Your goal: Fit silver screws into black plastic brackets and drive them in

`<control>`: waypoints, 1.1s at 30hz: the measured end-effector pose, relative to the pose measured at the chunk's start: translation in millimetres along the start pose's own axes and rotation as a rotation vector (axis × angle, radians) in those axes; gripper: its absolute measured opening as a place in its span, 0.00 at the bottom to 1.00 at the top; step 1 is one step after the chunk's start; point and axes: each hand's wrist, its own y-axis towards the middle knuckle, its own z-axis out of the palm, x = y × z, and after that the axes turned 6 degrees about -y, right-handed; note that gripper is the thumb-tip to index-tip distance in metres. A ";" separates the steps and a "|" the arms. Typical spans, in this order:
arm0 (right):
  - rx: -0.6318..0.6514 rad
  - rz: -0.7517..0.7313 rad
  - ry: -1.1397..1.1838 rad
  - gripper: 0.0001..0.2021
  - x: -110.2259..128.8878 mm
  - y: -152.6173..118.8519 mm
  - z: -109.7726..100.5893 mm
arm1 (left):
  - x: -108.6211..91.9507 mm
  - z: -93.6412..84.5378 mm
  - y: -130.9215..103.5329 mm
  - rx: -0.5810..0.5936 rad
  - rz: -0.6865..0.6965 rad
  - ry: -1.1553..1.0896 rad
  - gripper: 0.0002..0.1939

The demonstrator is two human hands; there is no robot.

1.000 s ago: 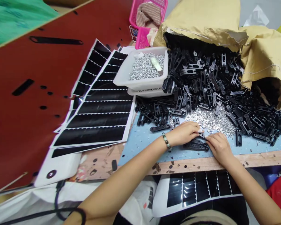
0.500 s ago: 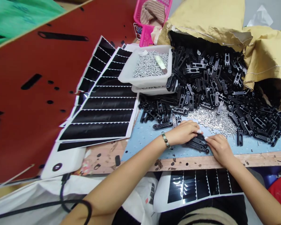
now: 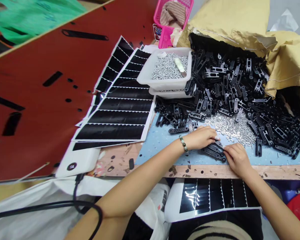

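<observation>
Both hands meet over the blue mat, just in front of the pile of small silver hardware (image 3: pixel 230 126). My left hand (image 3: pixel 203 137), with a beaded bracelet at its wrist, is closed with fingertips pinched on a black plastic part (image 3: pixel 218 143). From the right, my right hand (image 3: pixel 236 157) pinches at the same part's other end; anything smaller between its fingertips is too small to make out. Under and beside the fingers lie several assembled black pieces (image 3: pixel 212 153) with round ends. Behind the hardware spreads a large heap of black plastic parts (image 3: pixel 225 83).
White tub (image 3: pixel 146 71) of screws with a pale-handled tool stands left of the heap. Black sticker sheets (image 3: pixel 120 106) lie farther left, beside a red board (image 3: pixel 40 110). Brown paper sacks (image 3: pixel 230 16) and a pink basket (image 3: pixel 165 38) are behind. Another sheet (image 3: pixel 175 200) covers my lap.
The whole view has shifted, so the table items appear farther right. Both hands stay together at nearly the same place, and the part between them shows more clearly.
</observation>
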 end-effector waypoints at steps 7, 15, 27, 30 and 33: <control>-0.147 0.159 -0.006 0.10 -16.9 26.4 -8.9 | 5.4 2.5 -13.0 -0.021 -0.046 -0.069 0.10; -0.315 0.471 -0.227 0.16 -56.3 91.9 -8.3 | -15.9 -1.1 -7.3 -0.215 -0.134 -0.246 0.13; -0.383 0.472 -0.329 0.14 -116.9 69.2 -56.6 | -36.7 4.4 42.1 -0.418 -0.299 -1.113 0.11; -0.210 0.532 -0.475 0.12 -154.5 86.2 -65.3 | -37.2 4.4 36.0 -0.409 -0.260 -1.027 0.11; -0.132 0.550 -0.497 0.08 -165.3 101.8 -63.2 | -37.5 4.4 35.6 -0.424 -0.231 -0.936 0.14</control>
